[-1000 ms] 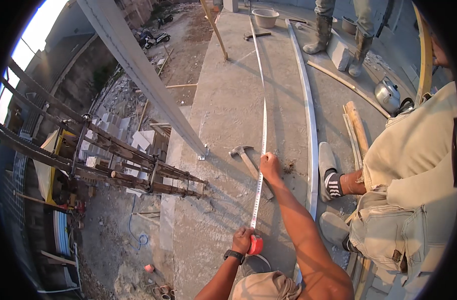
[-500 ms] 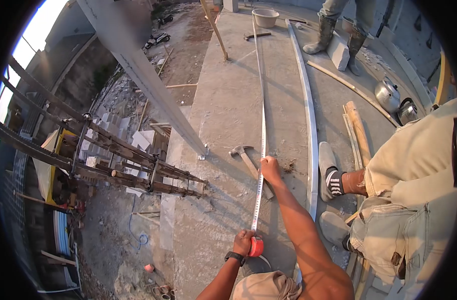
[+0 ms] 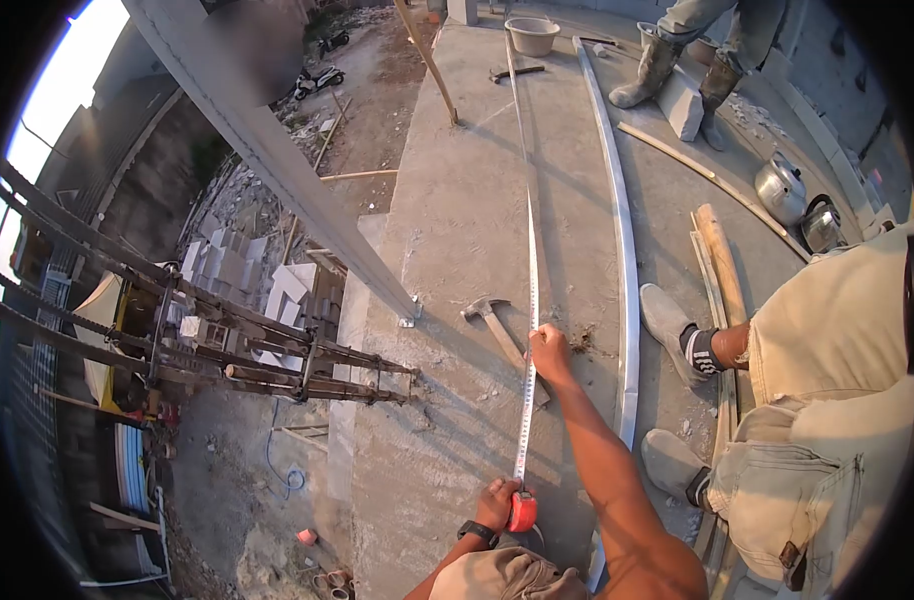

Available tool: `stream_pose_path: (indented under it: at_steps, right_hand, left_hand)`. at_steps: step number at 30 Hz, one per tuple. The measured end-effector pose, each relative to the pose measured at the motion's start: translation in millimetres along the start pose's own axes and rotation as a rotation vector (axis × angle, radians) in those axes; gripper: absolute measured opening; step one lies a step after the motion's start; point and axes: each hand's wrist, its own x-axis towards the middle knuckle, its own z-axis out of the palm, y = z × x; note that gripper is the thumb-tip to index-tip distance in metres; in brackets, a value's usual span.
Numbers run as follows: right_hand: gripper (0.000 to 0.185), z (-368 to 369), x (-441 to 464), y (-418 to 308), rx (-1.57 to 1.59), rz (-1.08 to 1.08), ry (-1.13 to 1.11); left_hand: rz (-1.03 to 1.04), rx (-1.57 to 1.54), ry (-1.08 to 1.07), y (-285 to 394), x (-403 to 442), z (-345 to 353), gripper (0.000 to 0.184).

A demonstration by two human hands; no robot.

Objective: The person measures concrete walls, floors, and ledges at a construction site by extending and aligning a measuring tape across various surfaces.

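A grey floor (image 3: 457,220) has a round tub (image 3: 533,38) near its far end. A dark hammer (image 3: 518,73) lies near the tub, and a hammer with a wooden handle (image 3: 501,334) lies closer. At the top right, a person wears muddy boots (image 3: 653,68), with a pale block (image 3: 682,106) between them. A shiny kettle (image 3: 780,186) and a darker kettle (image 3: 823,224) sit side by side near a long stick (image 3: 707,176). On the right, another person has grey shoes (image 3: 667,325) and striped socks. A tall post (image 3: 277,170) leans across the left side in view. Down past the edge are tied bars (image 3: 322,385), pale bricks (image 3: 223,262), a blue hose (image 3: 295,481) and a scooter (image 3: 320,81).
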Motion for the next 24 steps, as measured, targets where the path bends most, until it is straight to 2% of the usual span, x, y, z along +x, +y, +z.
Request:
stream_pose_path:
  at_steps: [1,3,5,8,11,14,15,17,19,22,24]
  right_hand:
    - [0.024,-11.8,-6.1,-20.2,0.045,0.079,-0.097]
    - [0.026,-18.4,-11.9,-35.8,0.010,0.113,-0.096]
    - [0.028,-12.3,-6.5,-45.1,-0.010,0.141,-0.088]
    - [0.030,-17.2,-3.4,-37.3,-0.027,0.116,-0.024]
    - [0.030,-16.1,-0.8,-33.1,-0.001,0.131,-0.107]
    - [0.030,-16.3,-0.8,-32.6,-0.018,0.162,-0.147]
    - [0.030,-16.7,0.0,-34.8,-0.015,0.162,-0.138]
    - [0.029,-16.4,1.0,-41.5,0.015,0.137,-0.103]
    - [0.029,-14.4,3.1,-40.7,0.028,0.128,-0.085]
    - [0.028,-10.6,10.4,-41.8,0.167,0.003,-0.102]
    - [0.027,-12.5,9.2,-37.6,0.247,0.034,-0.219]
  left_hand:
    - [-0.033,0.010,0.000,1.3,-3.2,1.3,0.016]
    - [-0.063,0.012,-0.007,-1.3,-3.5,2.8,0.017]
    - [0.055,0.137,0.015,-4.0,3.7,-0.9,0.017]
    - [0.032,0.115,0.006,-17.9,16.2,-4.8,0.017]
    - [0.124,0.245,-0.040,-19.8,24.4,-6.9,0.017]
    - [0.078,0.251,-0.019,-43.9,41.9,-22.1,0.017]
    - [0.080,0.257,-0.025,-36.8,39.5,-19.3,0.017]
    - [0.030,0.065,-0.017,-13.1,26.9,-8.7,0.016]
    - [0.037,0.068,-0.021,-7.0,24.9,-14.1,0.016]
    - [0.067,0.064,-0.005,8.2,15.2,-22.8,0.015]
    - [0.081,0.054,0.018,9.0,6.2,-25.2,0.015]
